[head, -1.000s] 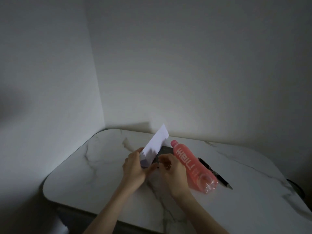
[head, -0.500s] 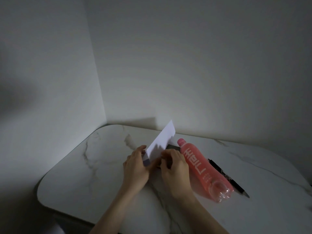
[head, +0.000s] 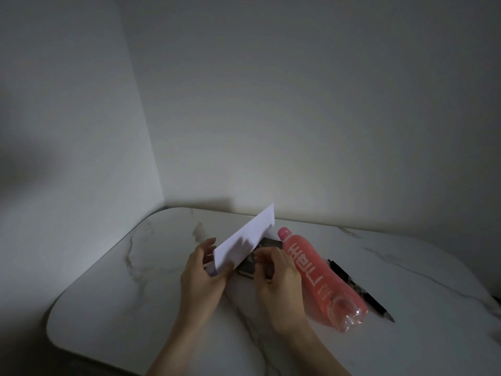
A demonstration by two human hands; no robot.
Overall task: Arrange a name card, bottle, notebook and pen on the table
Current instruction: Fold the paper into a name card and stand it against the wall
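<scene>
A white folded name card (head: 245, 236) is held tilted above the table by my left hand (head: 202, 278), which grips its near end. My right hand (head: 279, 278) rests with bent fingers on a small dark notebook (head: 253, 263) that lies flat under the card; only part of the notebook shows. Right of my right hand, a pink bottle (head: 315, 278) lies on its side, cap pointing away from me. A black pen (head: 360, 291) lies beyond the bottle, parallel to it, tip toward me.
The white marble table (head: 116, 302) has rounded corners and sits in a corner between two pale walls (head: 298, 104). Its left and near edges drop off into shadow. The room is dim.
The card has tipped lower and my left hand now holds it alone. My right hand has come off the card and settled on the notebook. The view has shifted slightly.
</scene>
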